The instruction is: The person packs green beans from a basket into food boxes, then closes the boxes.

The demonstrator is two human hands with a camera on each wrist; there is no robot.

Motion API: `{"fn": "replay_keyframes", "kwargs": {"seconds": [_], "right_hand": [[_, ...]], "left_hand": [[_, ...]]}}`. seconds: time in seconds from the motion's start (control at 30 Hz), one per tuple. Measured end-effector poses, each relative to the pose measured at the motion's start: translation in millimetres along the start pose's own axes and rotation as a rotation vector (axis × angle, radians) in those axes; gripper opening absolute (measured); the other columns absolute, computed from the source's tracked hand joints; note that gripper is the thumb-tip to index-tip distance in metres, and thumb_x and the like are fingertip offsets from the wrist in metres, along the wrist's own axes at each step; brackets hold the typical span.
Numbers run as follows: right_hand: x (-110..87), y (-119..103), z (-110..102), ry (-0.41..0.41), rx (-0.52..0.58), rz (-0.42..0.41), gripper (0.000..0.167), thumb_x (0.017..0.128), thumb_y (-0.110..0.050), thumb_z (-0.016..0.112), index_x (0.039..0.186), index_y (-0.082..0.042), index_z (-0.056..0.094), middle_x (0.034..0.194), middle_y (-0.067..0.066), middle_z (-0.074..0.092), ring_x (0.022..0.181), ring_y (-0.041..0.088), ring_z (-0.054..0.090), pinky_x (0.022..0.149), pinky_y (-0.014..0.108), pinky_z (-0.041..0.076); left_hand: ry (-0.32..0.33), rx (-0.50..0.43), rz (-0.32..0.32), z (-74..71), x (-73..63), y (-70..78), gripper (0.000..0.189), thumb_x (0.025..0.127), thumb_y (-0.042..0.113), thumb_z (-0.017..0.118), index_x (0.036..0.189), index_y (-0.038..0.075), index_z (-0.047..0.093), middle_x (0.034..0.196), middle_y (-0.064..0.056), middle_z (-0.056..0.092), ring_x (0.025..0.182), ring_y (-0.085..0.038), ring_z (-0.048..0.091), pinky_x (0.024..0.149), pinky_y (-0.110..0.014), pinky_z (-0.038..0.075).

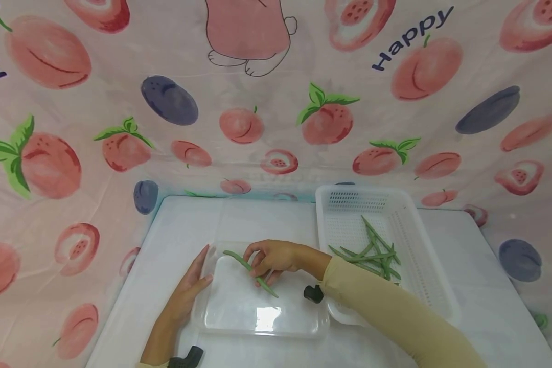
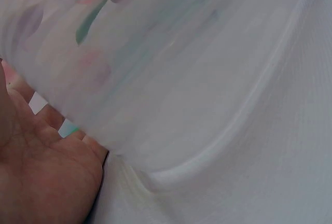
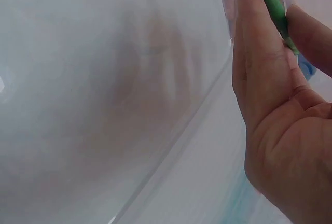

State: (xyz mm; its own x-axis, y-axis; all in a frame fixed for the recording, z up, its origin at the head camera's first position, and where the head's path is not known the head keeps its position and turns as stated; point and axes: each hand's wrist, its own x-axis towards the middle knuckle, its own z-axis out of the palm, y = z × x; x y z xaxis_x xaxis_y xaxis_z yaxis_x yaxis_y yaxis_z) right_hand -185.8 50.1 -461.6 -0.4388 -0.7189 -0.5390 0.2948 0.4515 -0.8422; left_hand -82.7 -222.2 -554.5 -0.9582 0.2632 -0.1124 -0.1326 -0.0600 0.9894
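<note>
A clear plastic tray [image 1: 257,331] rests on the white table. Over it, my right hand [image 1: 276,258] pinches a green bean [image 1: 234,256] between thumb and fingers, the bean slanting down to the right. The right wrist view shows the same green bean [image 3: 271,1] along the fingers of my right hand [image 3: 280,110]. My left hand [image 1: 188,289] lies along the tray's left side, fingers extended and thumb at the rim. From the left wrist, my left palm [image 2: 46,167] shows beside the tray wall [image 2: 197,105], its fingers partly hidden behind the wall.
At the right stands a white perforated basket [image 1: 323,220] with several green beans [image 1: 379,250] in a loose pile. My right forearm crosses the basket's near part. A fruit-printed cloth [image 1: 276,92] hangs behind and around the table [image 1: 257,217].
</note>
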Motion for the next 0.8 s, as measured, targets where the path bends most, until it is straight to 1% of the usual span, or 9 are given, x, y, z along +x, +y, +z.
{"fn": "replay_keyframes", "kwargs": {"seconds": [0.13, 0.27, 0.4, 0.47, 0.53, 0.63, 0.8], "right_hand": [[1.1, 1.8, 1.3, -0.007, 0.016, 0.000, 0.031, 0.094, 0.002, 0.067, 0.121, -0.010, 0.058, 0.119, 0.035, 0.064, 0.077, 0.024, 0.073, 0.065, 0.036, 0.062], [1.8, 2.6, 2.1, -0.009, 0.020, -0.001, 0.032, 0.094, 0.002, 0.067, 0.121, -0.011, 0.059, 0.122, 0.037, 0.062, 0.074, 0.022, 0.073, 0.061, 0.032, 0.061], [2.9, 3.1, 1.9, -0.004, 0.007, -0.003, 0.031, 0.094, 0.002, 0.067, 0.121, -0.012, 0.059, 0.121, 0.036, 0.063, 0.074, 0.022, 0.073, 0.060, 0.032, 0.061], [3.4, 3.3, 1.7, -0.002, 0.002, -0.004, 0.031, 0.094, 0.001, 0.068, 0.121, -0.012, 0.059, 0.120, 0.035, 0.063, 0.075, 0.022, 0.073, 0.060, 0.033, 0.061], [3.9, 3.4, 1.6, 0.001, 0.000, -0.003, 0.031, 0.094, 0.001, 0.068, 0.120, -0.012, 0.060, 0.119, 0.034, 0.064, 0.076, 0.022, 0.074, 0.061, 0.034, 0.062], [4.3, 3.0, 1.6, 0.008, 0.000, -0.003, 0.031, 0.093, 0.001, 0.069, 0.120, -0.012, 0.061, 0.113, 0.029, 0.067, 0.077, 0.023, 0.074, 0.063, 0.035, 0.062], [4.9, 1.2, 2.2, 0.022, -0.010, 0.000, 0.031, 0.092, -0.001, 0.071, 0.119, -0.013, 0.063, 0.098, 0.011, 0.069, 0.077, 0.020, 0.071, 0.064, 0.035, 0.062]], "left_hand": [[0.000, 0.011, 0.003, 0.4, 0.5, -0.4, 0.070, 0.107, 0.018, 0.048, 0.165, 0.032, 0.011, 0.174, 0.003, 0.003, 0.158, -0.032, 0.018, 0.105, -0.029, 0.050], [0.005, 0.017, 0.006, 1.3, 0.7, 0.1, 0.071, 0.106, 0.018, 0.048, 0.165, 0.031, 0.011, 0.174, 0.003, 0.004, 0.158, -0.035, 0.017, 0.104, -0.032, 0.052], [0.002, 0.021, 0.008, 1.2, 0.2, 0.0, 0.071, 0.107, 0.018, 0.047, 0.165, 0.031, 0.010, 0.174, 0.003, 0.003, 0.157, -0.034, 0.020, 0.104, -0.036, 0.053], [0.002, 0.022, 0.007, 1.0, 0.1, -0.2, 0.071, 0.107, 0.018, 0.047, 0.165, 0.031, 0.010, 0.174, 0.003, 0.004, 0.156, -0.032, 0.023, 0.104, -0.036, 0.053], [0.003, 0.020, 0.005, 0.9, 0.1, -0.2, 0.071, 0.107, 0.018, 0.047, 0.165, 0.032, 0.010, 0.174, 0.003, 0.003, 0.156, -0.032, 0.024, 0.104, -0.036, 0.053], [0.005, 0.016, 0.005, 0.8, 0.3, -0.3, 0.071, 0.106, 0.017, 0.047, 0.165, 0.031, 0.010, 0.174, 0.003, 0.003, 0.157, -0.037, 0.020, 0.103, -0.035, 0.053], [0.005, 0.023, 0.011, 0.5, 1.3, -1.0, 0.071, 0.106, 0.015, 0.046, 0.165, 0.030, 0.010, 0.174, 0.002, 0.001, 0.158, -0.042, 0.012, 0.106, -0.038, 0.051]]}}
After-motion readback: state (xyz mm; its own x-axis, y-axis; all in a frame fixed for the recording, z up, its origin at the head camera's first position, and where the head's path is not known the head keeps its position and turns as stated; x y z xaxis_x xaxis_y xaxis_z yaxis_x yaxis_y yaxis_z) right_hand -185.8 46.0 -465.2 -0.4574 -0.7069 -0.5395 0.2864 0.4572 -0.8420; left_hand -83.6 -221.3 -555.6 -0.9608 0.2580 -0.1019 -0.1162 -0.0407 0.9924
